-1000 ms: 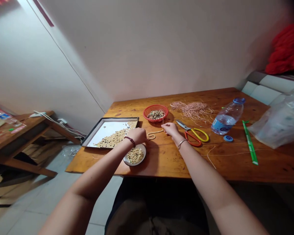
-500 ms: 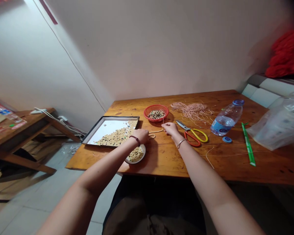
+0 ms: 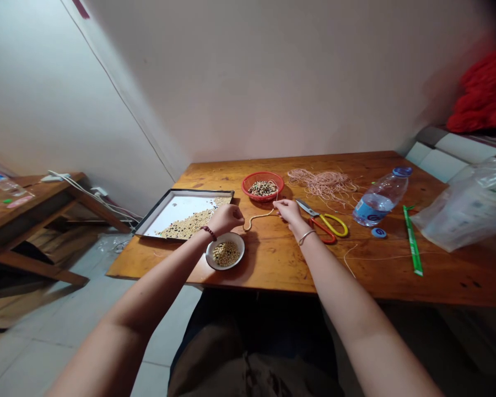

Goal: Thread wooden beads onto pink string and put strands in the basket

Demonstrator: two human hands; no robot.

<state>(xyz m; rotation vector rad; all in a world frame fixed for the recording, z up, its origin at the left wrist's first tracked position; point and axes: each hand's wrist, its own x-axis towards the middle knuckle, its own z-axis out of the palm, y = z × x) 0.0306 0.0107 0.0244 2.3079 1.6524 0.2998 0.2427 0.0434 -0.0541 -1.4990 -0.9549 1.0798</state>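
A string of small cream beads (image 3: 256, 216) runs in a curve over the table between my hands. My left hand (image 3: 227, 219), a dark beaded bracelet at its wrist, is closed at the strand's left end. Thumb and fingers of my right hand (image 3: 288, 212) pinch the other end, where a thin thread rises. Just behind is a red plastic basket (image 3: 248, 194) holding mixed cream and dark beads. A white bowl (image 3: 240, 255) of cream beads sits below my left wrist. Left of it, a black-edged tray (image 3: 171, 207) holds scattered cream and dark beads.
Scissors (image 3: 328, 225) with red and yellow handles lie right of my right hand. Beyond are tangled pink thread (image 3: 324, 184), a water bottle (image 3: 376, 201), a blue cap (image 3: 379, 233), a green wrapper strip (image 3: 412, 242) and a plastic bag (image 3: 454, 215).
My left hand has moved left and slightly up, uncovering more of the bowl. The bead string between my hands has stretched from a tight loop into a longer curve.
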